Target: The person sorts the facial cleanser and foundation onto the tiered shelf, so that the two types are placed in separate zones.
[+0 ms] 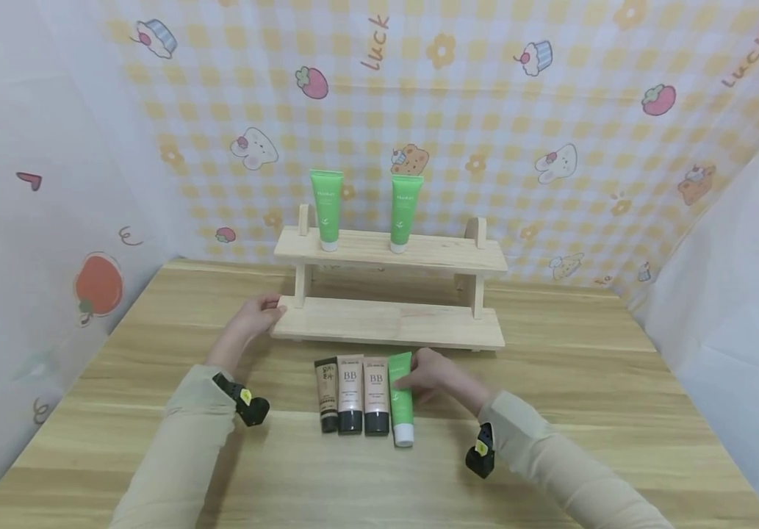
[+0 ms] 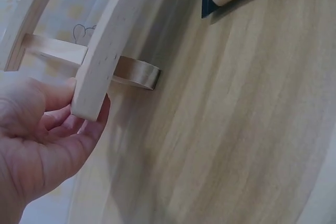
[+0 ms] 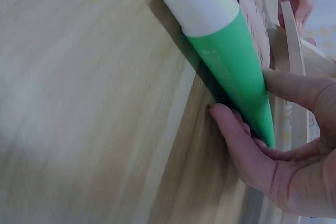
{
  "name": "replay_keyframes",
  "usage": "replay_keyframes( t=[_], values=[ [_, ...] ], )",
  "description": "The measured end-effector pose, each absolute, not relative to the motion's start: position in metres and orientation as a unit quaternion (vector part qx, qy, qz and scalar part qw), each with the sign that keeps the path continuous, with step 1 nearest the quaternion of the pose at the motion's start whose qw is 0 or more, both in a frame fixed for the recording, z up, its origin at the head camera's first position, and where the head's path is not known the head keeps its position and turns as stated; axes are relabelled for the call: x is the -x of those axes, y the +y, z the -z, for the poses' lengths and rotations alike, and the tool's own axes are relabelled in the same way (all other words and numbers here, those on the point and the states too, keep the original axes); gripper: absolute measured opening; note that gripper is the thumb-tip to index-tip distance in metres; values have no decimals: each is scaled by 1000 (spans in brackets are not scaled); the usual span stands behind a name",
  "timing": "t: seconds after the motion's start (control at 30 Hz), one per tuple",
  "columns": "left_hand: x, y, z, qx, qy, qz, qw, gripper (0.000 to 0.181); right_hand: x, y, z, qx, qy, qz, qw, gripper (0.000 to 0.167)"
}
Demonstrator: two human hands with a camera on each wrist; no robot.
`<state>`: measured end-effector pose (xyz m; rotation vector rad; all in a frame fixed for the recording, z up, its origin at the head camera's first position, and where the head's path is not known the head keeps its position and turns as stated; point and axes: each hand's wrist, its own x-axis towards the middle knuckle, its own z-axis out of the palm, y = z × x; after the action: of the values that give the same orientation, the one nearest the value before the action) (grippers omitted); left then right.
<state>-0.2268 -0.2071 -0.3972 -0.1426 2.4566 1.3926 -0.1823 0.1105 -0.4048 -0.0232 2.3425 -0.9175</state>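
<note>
Green tube [image 1: 402, 408] lies pinched in the partly hidden right grip [image 1: 433, 371]; left grip [image 1: 255, 316] pinches the shelf [image 1: 379, 323] at nine o'clock, perhaps to steady it.

Wooden table [image 1: 339, 488], two-tier shelf [image 1: 386, 323], four tubes [image 1: 375, 400]

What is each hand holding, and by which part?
Left hand: the shelf's lower board, by its left end. Right hand: a green tube on the table, by the half opposite its cap.
</note>
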Motion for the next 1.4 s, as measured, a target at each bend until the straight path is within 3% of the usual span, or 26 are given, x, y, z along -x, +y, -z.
replay_keyframes(
  t=[0.37,0.77,1.4],
  values=[
    [230,-202,389,80,856,-476,184,54,178,109,412,3,854,408,323,40],
    [231,-199,394,73,841,-507,172,54,177,125,398,-2,853,425,303,52],
    [233,-205,397,76,841,-509,169,54,189,142,373,32,846,435,305,51]
  ],
)
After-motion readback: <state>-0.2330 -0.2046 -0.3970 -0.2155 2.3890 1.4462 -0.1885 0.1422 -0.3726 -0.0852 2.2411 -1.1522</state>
